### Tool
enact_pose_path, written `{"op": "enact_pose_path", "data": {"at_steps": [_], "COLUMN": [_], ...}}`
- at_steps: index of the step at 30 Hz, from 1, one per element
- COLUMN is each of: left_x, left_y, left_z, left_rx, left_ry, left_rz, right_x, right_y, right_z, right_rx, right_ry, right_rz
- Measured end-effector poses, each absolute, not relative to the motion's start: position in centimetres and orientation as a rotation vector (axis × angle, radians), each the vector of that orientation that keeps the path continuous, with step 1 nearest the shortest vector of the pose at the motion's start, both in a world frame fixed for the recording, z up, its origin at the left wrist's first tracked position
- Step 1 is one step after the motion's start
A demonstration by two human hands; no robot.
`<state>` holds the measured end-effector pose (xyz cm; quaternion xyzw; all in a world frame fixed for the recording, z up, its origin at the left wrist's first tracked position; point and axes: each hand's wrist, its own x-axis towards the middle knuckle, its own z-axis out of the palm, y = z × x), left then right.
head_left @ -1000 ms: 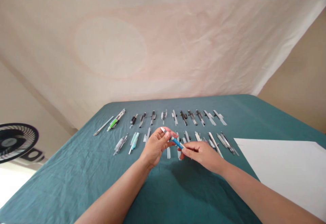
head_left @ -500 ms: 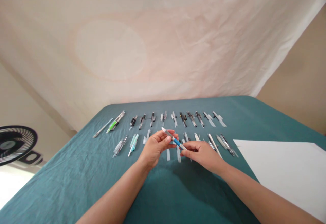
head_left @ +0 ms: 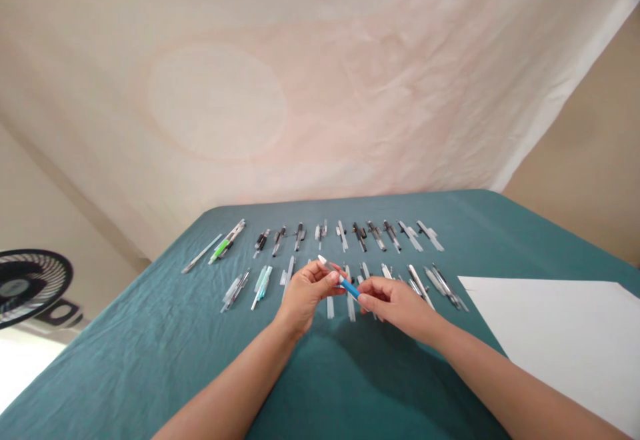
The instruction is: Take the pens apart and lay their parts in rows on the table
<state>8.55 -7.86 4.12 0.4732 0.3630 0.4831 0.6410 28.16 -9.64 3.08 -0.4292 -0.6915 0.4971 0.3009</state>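
Between my two hands, above the table's middle, is a pen (head_left: pixel 351 288) with a blue barrel and a whitish tip end that points up and left. My left hand (head_left: pixel 311 293) pinches it near the pale end between thumb and fingers. The fingers of my right hand (head_left: pixel 395 303) are closed on its lower right end, which they partly hide. Beneath and behind my hands lies a row of pens, among them a white one (head_left: pixel 421 285) by my right hand and a clear one (head_left: pixel 289 279) by my left.
Green cloth covers the table (head_left: pixel 165 353). Across the back runs a row of dark and clear pens (head_left: pixel 359 236). Pens with bright green (head_left: pixel 221 248) lie far left, turquoise pens (head_left: pixel 262 287) nearer. White paper (head_left: pixel 560 333) lies right; a black fan (head_left: pixel 33 287) stands left.
The pen has rolled a little, so that its blue barrel now shows without the white marking. My hands have barely shifted, and the pens on the table stay put.
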Motion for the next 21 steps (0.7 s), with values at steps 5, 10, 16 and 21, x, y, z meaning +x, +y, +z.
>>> {"op": "enact_pose_path", "data": {"at_steps": [5,10,16,21], "left_x": [8.4,7.7,7.0,6.0], "left_y": [-7.6,-7.0,-6.4,-5.7], "left_z": [4.1,4.4,4.6,4.8], "left_rx": [1.002,0.861,0.779,0.762], "left_ry": [0.840,0.822,0.841,0.823], "left_rz": [1.167,1.210,1.287,1.353], "right_x": [27.8,27.8,27.9,28.2], "right_y": [-10.0,-10.1,-9.9,-9.8], "right_z": [3.6,3.8,3.6,3.3], "right_rx": [-1.269,-1.212,-1.187,-1.168], "right_ry": [-1.939,-1.923,-1.854,-1.811], "right_rz": [1.056,1.118,1.203,1.243]}}
